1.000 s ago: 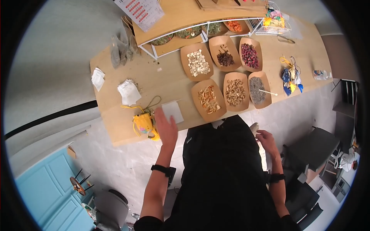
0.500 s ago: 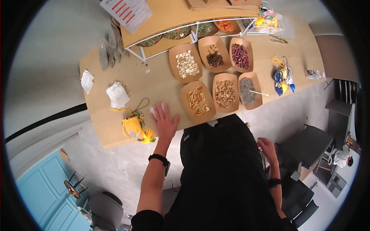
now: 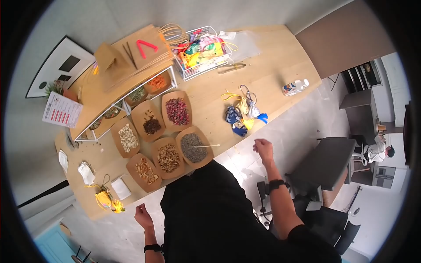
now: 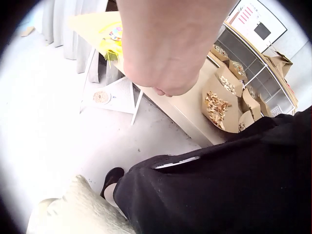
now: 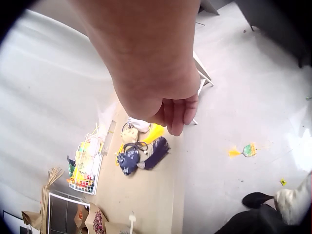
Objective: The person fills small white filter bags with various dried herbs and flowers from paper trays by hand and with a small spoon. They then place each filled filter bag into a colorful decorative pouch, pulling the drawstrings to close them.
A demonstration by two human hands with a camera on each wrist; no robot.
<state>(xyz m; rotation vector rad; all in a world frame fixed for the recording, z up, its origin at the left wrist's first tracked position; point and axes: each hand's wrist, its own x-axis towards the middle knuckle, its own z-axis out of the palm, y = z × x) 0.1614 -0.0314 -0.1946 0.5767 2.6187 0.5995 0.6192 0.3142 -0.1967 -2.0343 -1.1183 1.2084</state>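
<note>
My left hand (image 3: 143, 216) hangs loosely curled just off the table's front edge, holding nothing. Nearest to it are a white square packet (image 3: 120, 188) and a yellow drawstring sachet (image 3: 103, 199) with a tassel, both on the table. My right hand (image 3: 263, 150) is off the edge too, its fingers loosely bent and nothing held. Beyond it on the tabletop lie a dark blue sachet (image 5: 128, 162) and a pale yellow sachet (image 5: 129, 135), with tassels and cords. In the left wrist view the back of the left hand (image 4: 161, 63) hides part of the table.
Several brown paper trays hold dried herbs, among them rosebuds (image 3: 177, 111) and grey grains (image 3: 193, 147) with a small spoon. A wire basket (image 3: 204, 52) of colourful sachets, tongs (image 3: 231, 68) and a bottle (image 3: 295, 87) stand farther back. A green-and-yellow tasselled sachet (image 5: 249, 150) lies on the floor.
My left hand has lifted off the white packet and drawn back from the table. My right hand has risen towards the blue sachets, and the head view has swung right.
</note>
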